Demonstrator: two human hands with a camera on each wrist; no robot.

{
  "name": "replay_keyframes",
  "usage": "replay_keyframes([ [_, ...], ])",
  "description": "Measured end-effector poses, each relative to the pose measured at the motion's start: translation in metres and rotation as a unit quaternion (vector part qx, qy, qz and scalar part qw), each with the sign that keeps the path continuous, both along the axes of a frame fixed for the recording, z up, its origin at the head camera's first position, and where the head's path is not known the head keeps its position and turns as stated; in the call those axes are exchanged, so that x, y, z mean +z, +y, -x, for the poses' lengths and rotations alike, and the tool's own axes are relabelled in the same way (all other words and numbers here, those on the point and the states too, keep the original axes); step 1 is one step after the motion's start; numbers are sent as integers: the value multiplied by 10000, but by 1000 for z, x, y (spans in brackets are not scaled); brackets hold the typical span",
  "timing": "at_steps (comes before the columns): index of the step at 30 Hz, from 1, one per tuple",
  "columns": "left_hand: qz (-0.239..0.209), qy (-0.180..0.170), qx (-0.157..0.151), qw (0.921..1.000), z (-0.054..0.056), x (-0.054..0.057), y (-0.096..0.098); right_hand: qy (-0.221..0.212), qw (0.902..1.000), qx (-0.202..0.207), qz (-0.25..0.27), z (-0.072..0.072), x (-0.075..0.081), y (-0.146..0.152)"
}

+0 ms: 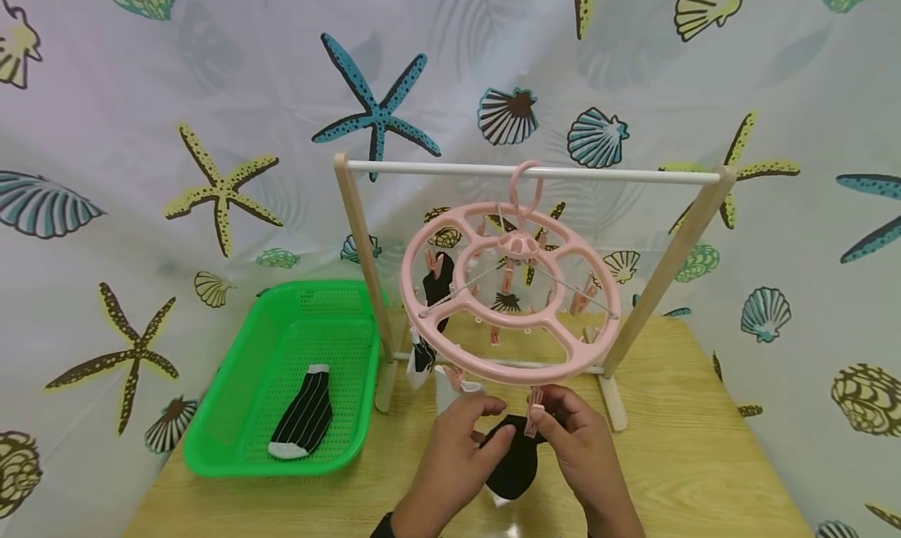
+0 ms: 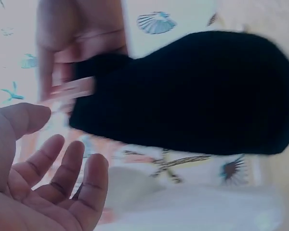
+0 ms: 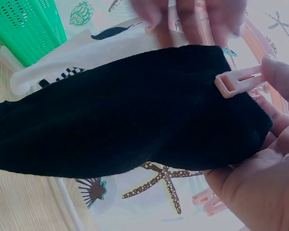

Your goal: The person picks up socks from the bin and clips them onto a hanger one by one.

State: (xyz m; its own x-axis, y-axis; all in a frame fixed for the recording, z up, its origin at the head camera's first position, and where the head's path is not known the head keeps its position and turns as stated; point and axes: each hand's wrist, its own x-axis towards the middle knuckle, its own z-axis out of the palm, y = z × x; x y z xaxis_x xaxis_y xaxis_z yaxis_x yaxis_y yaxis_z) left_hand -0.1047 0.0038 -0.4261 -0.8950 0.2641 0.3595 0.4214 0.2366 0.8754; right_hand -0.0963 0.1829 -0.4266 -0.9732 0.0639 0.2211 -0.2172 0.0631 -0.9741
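Observation:
A black sock (image 1: 516,469) hangs by its upper end from a pink clothespin (image 1: 533,422) under the front rim of a round pink drying hanger (image 1: 510,374). My right hand (image 1: 583,436) pinches the clothespin, thumb on its handle, with other fingers behind the sock's edge, as the right wrist view shows. To the left of the sock, my left hand (image 1: 461,448) has its fingers loosely bent and holds nothing; a gap parts it from the sock (image 2: 183,91) in the left wrist view.
The hanger hooks over a white rod (image 1: 436,168) on a wooden stand (image 1: 665,272). Other socks hang at its left: a black one (image 1: 438,280) and a white one (image 1: 449,388). A green basket (image 1: 281,470) at left holds a black striped sock (image 1: 307,413). Several free clothespins dangle.

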Motion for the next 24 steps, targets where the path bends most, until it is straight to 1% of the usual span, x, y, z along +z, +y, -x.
replay_keyframes([
  [2,253,516,157,9982,-2,10,-4,68,10000,17,-30,1,1,0],
  [3,344,832,246,9956,-3,15,-5,105,9999,22,-38,1,1,0],
  [4,418,1170,339,9917,-4,20,-6,136,9999,31,-37,2,1,0],
  [5,485,1553,434,9857,-4,25,-7,150,9999,25,-50,3,2,1],
  [7,678,2330,697,9676,-2,36,-6,161,9999,15,-45,4,3,1],
  [8,836,2636,863,9571,-1,41,-6,162,9999,17,-54,5,3,1],
  [9,1039,2872,1034,9466,0,46,-5,147,9999,36,-41,5,3,1],
  [10,1248,3031,1185,9373,2,50,-4,140,9999,60,-30,5,3,2],
  [11,1455,3123,1303,9297,4,54,-2,131,9999,68,-29,6,4,2],
  [12,1671,3134,1386,9245,6,58,-1,141,9999,82,-17,6,4,2],
  [14,2068,3036,1495,9180,9,63,2,185,9997,125,-21,6,4,1],
  [15,2211,2969,1527,9163,10,65,3,204,9997,145,7,7,4,0],
  [17,2385,2816,1602,9155,12,67,6,231,9997,116,24,7,3,-2],
  [19,2450,2679,1686,9164,13,68,8,242,9997,55,-32,7,2,-5],
  [22,2438,2468,1826,9200,13,65,8,102,9998,-3,-172,6,-1,-10],
  [24,2381,2354,1860,9237,14,63,7,25,9997,-9,-256,4,-2,-12],
])
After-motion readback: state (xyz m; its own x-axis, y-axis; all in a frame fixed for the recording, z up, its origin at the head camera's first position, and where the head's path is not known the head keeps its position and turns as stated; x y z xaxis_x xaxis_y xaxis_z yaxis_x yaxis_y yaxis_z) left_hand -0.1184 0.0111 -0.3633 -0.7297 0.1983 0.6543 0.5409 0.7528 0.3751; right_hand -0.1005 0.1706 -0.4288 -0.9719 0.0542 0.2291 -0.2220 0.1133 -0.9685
